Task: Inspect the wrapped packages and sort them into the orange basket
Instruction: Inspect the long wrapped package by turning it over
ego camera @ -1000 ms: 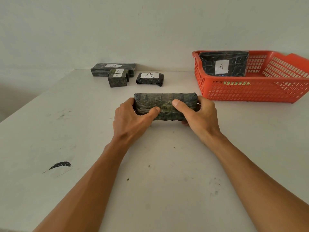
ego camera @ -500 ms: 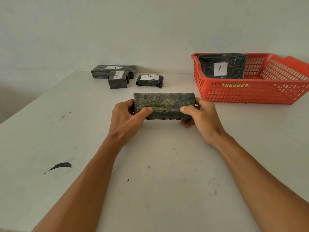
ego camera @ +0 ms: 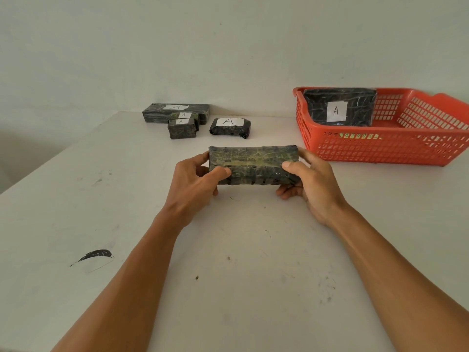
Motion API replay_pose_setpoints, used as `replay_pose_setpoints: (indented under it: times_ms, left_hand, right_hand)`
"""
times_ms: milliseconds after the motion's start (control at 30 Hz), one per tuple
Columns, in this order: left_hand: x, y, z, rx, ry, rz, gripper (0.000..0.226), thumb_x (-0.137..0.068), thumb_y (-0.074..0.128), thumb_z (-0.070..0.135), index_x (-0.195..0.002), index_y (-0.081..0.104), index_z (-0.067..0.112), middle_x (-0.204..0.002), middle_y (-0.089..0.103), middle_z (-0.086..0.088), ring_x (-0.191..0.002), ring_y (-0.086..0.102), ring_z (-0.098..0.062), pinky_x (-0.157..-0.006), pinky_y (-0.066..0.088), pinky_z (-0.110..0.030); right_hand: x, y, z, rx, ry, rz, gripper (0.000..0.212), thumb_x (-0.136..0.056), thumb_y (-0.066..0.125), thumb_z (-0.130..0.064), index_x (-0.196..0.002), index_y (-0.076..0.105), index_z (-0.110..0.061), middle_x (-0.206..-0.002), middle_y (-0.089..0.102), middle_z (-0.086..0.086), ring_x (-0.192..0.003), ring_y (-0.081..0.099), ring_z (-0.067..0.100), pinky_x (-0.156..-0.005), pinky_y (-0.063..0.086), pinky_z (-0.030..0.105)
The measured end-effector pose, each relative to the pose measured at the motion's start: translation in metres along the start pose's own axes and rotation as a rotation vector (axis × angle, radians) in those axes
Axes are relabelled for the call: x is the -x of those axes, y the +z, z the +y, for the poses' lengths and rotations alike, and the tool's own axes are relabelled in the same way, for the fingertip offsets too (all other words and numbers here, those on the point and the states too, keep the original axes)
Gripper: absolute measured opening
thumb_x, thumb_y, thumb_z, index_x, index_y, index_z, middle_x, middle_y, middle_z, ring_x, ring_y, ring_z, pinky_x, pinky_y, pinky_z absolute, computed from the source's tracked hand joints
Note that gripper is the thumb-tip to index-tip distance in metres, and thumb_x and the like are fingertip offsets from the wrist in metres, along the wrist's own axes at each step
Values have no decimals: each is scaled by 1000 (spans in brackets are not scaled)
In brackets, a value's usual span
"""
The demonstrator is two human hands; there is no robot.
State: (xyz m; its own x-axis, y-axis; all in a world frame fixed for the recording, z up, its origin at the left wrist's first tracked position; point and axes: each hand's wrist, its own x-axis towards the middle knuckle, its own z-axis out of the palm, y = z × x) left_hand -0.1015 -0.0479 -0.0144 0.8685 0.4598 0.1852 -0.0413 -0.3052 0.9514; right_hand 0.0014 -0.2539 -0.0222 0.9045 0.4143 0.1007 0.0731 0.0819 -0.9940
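Both hands (ego camera: 253, 184), package (ego camera: 253, 165) slightly raised

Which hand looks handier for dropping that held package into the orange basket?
Probably the right hand. It grips the package at the end nearest the orange basket, which stands to the right. The left hand holds the far end.
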Motion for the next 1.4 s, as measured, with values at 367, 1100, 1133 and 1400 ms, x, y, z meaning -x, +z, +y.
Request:
replay_pose_setpoints:
  times_ms: [367,1100,1133,1400]
  left_hand:
    - [1,-1,0,28,9,-5,78,-76,70,40,-147,49,16,-73,63,8,-60,60,-6,-51,46,-17]
    - [7,10,1,-215,91,150,53,-68,67,61,-102,71,21,-81,72,4,-59,62,-12,-54,51,-30]
    - [7,10,0,-224,87,152,55,-66,65,64,-101,70,23,-82,72,3,-60,63,-15,-56,54,-34]
    - [6,11,0,-257,70,166,41,-69,63,65,-88,68,30,-70,68,5,-59,62,-20,-59,56,-38]
  right_hand:
    - [8,4,-2,102,-120,-8,25,-92,71,-33,-116,66,-27,-75,64,18,-60,64,30,-57,56,40]
    - [12,12,3,313,-144,72,52,-71,75,-58,-114,67,-30,-94,74,-11,-80,73,13,-77,64,46]
    - [12,12,3,314,-147,64,51,-71,76,-56,-114,67,-30,-94,75,-10,-81,73,13,-76,64,46]
    - [10,14,4,315,-151,107,40,-64,77,-57,-98,66,-37,-90,75,-10,-77,73,17,-72,64,43]
